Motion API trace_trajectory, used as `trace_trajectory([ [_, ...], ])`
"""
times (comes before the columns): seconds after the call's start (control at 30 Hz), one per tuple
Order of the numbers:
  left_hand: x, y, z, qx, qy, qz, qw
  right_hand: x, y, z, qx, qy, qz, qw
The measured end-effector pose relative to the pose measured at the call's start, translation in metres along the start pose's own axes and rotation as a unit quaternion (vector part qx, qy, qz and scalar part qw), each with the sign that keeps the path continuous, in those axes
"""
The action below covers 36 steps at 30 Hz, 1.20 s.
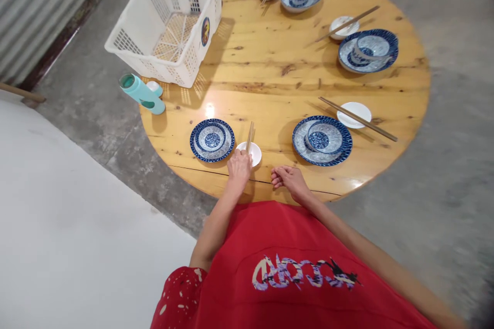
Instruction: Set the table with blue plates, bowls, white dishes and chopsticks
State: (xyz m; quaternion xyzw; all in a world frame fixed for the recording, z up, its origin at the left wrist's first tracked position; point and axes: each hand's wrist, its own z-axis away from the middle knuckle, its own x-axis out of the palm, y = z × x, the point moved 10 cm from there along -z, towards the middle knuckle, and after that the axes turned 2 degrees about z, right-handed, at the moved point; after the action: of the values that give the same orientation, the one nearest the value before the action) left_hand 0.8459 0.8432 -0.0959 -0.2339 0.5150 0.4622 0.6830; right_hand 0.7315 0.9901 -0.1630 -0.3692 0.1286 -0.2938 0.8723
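My left hand (239, 165) is closed on a pair of wooden chopsticks (250, 136) at the near edge of the round table. The chopsticks lie across a small white dish (255, 155), partly hidden by my fingers. Just left of the dish sits a blue-patterned plate (194, 150) with a bowl (212, 140) in it. My right hand (290, 181) is apart from the dish, fingers curled together and nothing visible in them. Beyond it is another blue-patterned plate (323, 159) holding a bowl (334, 136).
More chopsticks (357, 119) rest across a white dish (358, 110) on the right. Two further sets of blue bowls (368, 51) stand farther back on the wooden table (266, 67). At the left are a white plastic basket (185, 69) and a turquoise bottle (143, 94).
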Motion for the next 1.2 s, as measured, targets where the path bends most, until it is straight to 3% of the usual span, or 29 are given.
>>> trace_trajectory([
  [0.8,0.005,-0.002,-0.002,-0.027,-0.009,0.04,0.999,-0.006,0.004,0.002,0.005,0.01,0.016,1.0],
  [1.0,-0.007,-0.012,0.014,-0.006,0.052,0.053,0.997,-0.007,0.015,-0.008,0.004,-0.003,0.003,1.0],
  [1.2,-0.019,-0.043,0.044,-0.02,0.134,0.096,0.986,0.001,0.01,-0.005,-0.002,-0.015,0.013,1.0],
])
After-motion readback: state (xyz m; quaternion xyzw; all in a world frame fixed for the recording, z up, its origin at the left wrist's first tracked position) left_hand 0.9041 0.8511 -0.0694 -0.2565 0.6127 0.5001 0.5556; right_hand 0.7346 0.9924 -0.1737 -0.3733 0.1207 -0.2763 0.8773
